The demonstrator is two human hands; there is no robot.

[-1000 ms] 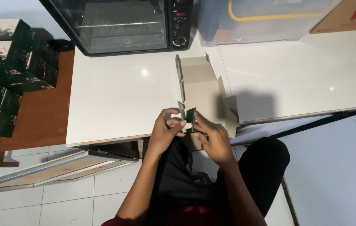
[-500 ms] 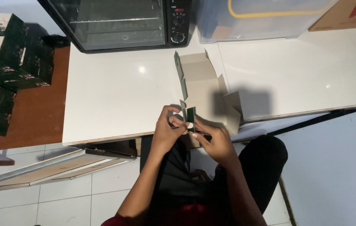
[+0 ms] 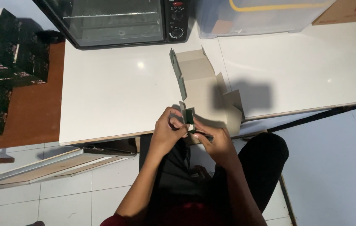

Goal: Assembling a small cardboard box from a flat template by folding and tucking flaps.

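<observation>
An unfolded cardboard box (image 3: 201, 90), grey-brown inside and dark green outside, lies on the white table (image 3: 115, 96) with its flaps standing up. At the table's near edge my left hand (image 3: 167, 129) pinches a small dark green end flap (image 3: 189, 119) of the box. My right hand (image 3: 215, 142) grips the same end from the right, thumb against the flap. Both hands touch each other over the table's edge.
A black toaster oven (image 3: 119, 21) stands at the back of the table. A clear plastic tub (image 3: 261, 16) sits to its right, a brown carton (image 3: 349, 10) at the far right. Stacked dark green boxes (image 3: 2, 62) lie on a brown surface at left.
The hands and the box have stayed almost in place; the fingers shifted slightly on the small flap. The camera view drifted a little.
</observation>
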